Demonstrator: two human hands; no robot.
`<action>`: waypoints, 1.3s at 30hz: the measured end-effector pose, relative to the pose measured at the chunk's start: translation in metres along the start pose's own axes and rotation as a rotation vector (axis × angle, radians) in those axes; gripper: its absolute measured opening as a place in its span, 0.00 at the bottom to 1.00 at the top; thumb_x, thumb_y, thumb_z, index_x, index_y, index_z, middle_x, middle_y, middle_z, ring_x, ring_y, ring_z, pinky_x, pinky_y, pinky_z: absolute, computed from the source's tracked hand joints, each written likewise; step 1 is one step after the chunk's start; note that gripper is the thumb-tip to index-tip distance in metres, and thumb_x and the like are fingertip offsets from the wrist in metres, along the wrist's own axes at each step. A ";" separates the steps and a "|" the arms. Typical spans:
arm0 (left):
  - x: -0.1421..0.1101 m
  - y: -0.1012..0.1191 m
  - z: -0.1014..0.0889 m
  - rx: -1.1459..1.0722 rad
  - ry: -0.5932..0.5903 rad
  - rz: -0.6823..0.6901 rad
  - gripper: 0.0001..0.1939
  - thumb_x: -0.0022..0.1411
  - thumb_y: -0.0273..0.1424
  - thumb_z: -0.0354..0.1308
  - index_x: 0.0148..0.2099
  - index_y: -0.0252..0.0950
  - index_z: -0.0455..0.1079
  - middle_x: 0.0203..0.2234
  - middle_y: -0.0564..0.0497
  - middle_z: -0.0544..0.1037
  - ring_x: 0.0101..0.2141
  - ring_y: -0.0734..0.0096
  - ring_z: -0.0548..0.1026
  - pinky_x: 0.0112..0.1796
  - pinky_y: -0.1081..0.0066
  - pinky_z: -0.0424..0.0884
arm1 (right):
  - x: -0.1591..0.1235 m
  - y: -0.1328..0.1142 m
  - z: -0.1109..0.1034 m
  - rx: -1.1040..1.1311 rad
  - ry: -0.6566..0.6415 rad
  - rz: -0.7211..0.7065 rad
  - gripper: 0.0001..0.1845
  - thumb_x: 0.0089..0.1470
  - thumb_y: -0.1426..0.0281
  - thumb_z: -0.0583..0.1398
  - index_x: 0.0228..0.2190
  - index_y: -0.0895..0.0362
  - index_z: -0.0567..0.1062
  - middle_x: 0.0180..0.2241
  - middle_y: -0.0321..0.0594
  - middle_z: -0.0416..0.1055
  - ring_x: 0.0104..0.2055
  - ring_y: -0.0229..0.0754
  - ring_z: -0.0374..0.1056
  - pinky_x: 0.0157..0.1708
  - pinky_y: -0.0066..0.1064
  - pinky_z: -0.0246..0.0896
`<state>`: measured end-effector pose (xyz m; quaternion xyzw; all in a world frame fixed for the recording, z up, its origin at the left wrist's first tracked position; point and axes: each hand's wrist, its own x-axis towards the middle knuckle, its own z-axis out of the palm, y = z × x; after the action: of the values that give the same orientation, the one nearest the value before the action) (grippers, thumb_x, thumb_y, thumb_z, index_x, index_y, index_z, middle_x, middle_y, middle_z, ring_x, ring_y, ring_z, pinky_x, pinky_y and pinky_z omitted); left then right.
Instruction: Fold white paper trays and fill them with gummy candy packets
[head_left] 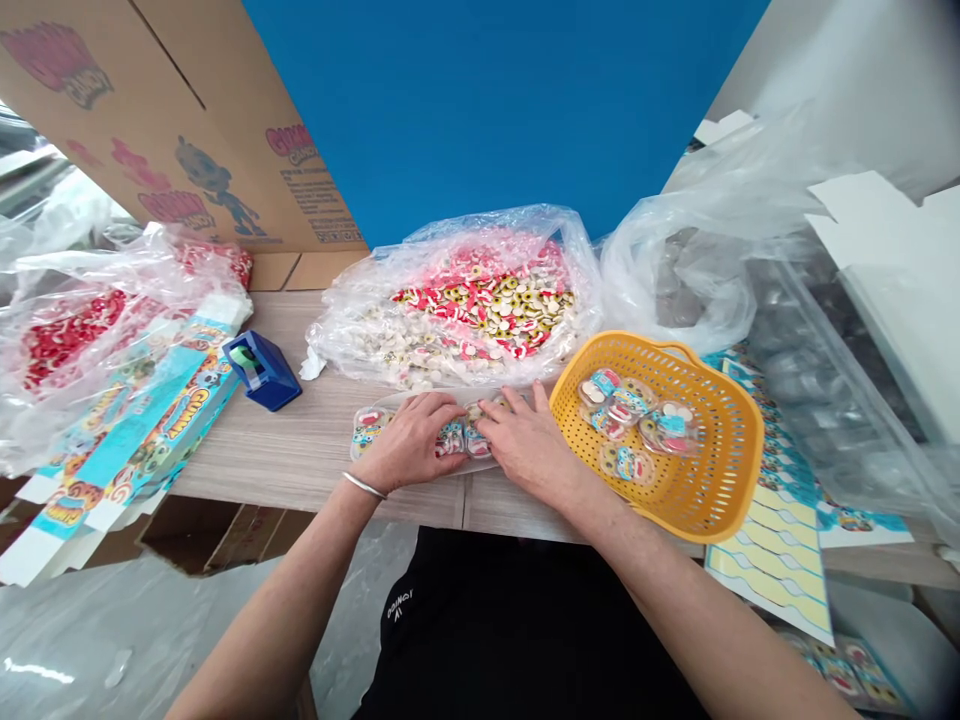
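Observation:
My left hand [409,442] and my right hand [529,443] lie close together on a clear plastic tray [427,402] at the table's front. Their fingertips rest on small round candy packets [451,438], which they partly hide. One more packet [370,430] sits uncovered at the tray's left end. I cannot tell whether either hand grips anything. A yellow perforated plastic basket [664,352] stands just right of my right hand, with several similar packets [628,420] inside. A metal bangle [365,486] circles my left wrist.
A clear bag of loose candies [480,310] lies behind the hands. To the left are a blue tape dispenser [262,372] and flat printed cartons [142,430]. Yellow label sheets [772,540] lie at the right, beside plastic wrap and white card.

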<state>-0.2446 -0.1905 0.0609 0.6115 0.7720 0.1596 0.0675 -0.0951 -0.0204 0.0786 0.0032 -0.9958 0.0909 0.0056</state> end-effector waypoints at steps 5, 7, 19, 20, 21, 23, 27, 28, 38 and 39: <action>0.001 -0.001 0.002 0.017 0.018 0.015 0.41 0.58 0.46 0.68 0.67 0.39 0.58 0.60 0.40 0.68 0.59 0.50 0.68 0.59 0.51 0.65 | 0.000 -0.002 0.000 -0.020 0.028 0.004 0.17 0.64 0.72 0.55 0.52 0.55 0.75 0.61 0.46 0.68 0.65 0.62 0.56 0.64 0.70 0.35; 0.001 -0.001 0.000 0.014 0.031 0.022 0.47 0.56 0.52 0.67 0.70 0.39 0.54 0.62 0.39 0.67 0.60 0.48 0.67 0.59 0.51 0.64 | 0.000 -0.002 0.000 -0.025 0.043 -0.003 0.16 0.64 0.72 0.55 0.51 0.56 0.75 0.61 0.46 0.68 0.64 0.63 0.57 0.64 0.69 0.35; -0.035 -0.009 -0.017 0.136 0.059 -0.042 0.34 0.63 0.45 0.63 0.67 0.42 0.62 0.64 0.43 0.67 0.66 0.47 0.60 0.62 0.48 0.60 | 0.000 -0.002 0.001 -0.018 0.050 -0.009 0.18 0.65 0.74 0.52 0.52 0.56 0.75 0.62 0.46 0.67 0.64 0.63 0.57 0.63 0.72 0.34; -0.036 -0.009 -0.015 0.142 0.047 -0.036 0.32 0.64 0.43 0.62 0.67 0.43 0.62 0.64 0.44 0.67 0.66 0.48 0.59 0.62 0.48 0.59 | -0.001 -0.003 0.001 -0.018 0.056 -0.009 0.18 0.65 0.74 0.52 0.52 0.56 0.75 0.62 0.46 0.67 0.64 0.63 0.58 0.63 0.72 0.34; -0.036 -0.009 -0.013 0.146 0.035 -0.031 0.30 0.64 0.42 0.62 0.66 0.44 0.63 0.65 0.44 0.66 0.66 0.48 0.59 0.63 0.48 0.59 | -0.001 -0.003 0.002 -0.018 0.065 -0.008 0.18 0.65 0.74 0.52 0.51 0.57 0.76 0.61 0.46 0.68 0.64 0.63 0.57 0.63 0.73 0.34; -0.034 -0.007 -0.010 0.146 0.020 -0.034 0.29 0.65 0.40 0.61 0.66 0.45 0.64 0.65 0.44 0.65 0.66 0.49 0.60 0.63 0.47 0.58 | -0.001 -0.004 0.005 -0.017 0.082 -0.007 0.17 0.66 0.74 0.52 0.50 0.57 0.76 0.60 0.47 0.68 0.63 0.63 0.58 0.63 0.73 0.34; -0.031 -0.003 -0.008 0.104 0.035 -0.050 0.27 0.65 0.38 0.60 0.64 0.42 0.65 0.65 0.42 0.66 0.63 0.54 0.66 0.62 0.50 0.62 | 0.002 -0.004 0.008 -0.003 0.106 -0.010 0.16 0.66 0.73 0.52 0.47 0.56 0.78 0.58 0.47 0.71 0.63 0.60 0.58 0.64 0.70 0.32; -0.031 -0.003 -0.008 0.091 0.042 -0.053 0.27 0.64 0.38 0.60 0.64 0.41 0.65 0.64 0.41 0.66 0.62 0.55 0.67 0.62 0.51 0.63 | 0.002 -0.004 0.008 0.002 0.107 -0.009 0.16 0.66 0.73 0.52 0.48 0.56 0.77 0.57 0.47 0.71 0.63 0.59 0.58 0.64 0.70 0.32; -0.028 0.003 -0.007 0.138 0.049 -0.080 0.30 0.65 0.41 0.60 0.66 0.38 0.60 0.65 0.39 0.64 0.64 0.54 0.64 0.63 0.50 0.61 | -0.004 -0.006 -0.009 0.037 0.085 -0.003 0.18 0.65 0.73 0.52 0.47 0.54 0.80 0.64 0.46 0.65 0.67 0.62 0.55 0.65 0.69 0.34; -0.027 0.004 -0.007 0.152 0.036 -0.090 0.32 0.65 0.41 0.60 0.67 0.38 0.59 0.65 0.38 0.63 0.65 0.53 0.63 0.63 0.48 0.60 | -0.005 -0.007 -0.011 0.037 0.067 -0.011 0.17 0.65 0.73 0.53 0.46 0.53 0.80 0.64 0.45 0.65 0.68 0.64 0.53 0.64 0.70 0.34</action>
<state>-0.2362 -0.2172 0.0661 0.5767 0.8096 0.1085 0.0142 -0.0900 -0.0256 0.0911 0.0056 -0.9932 0.1092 0.0392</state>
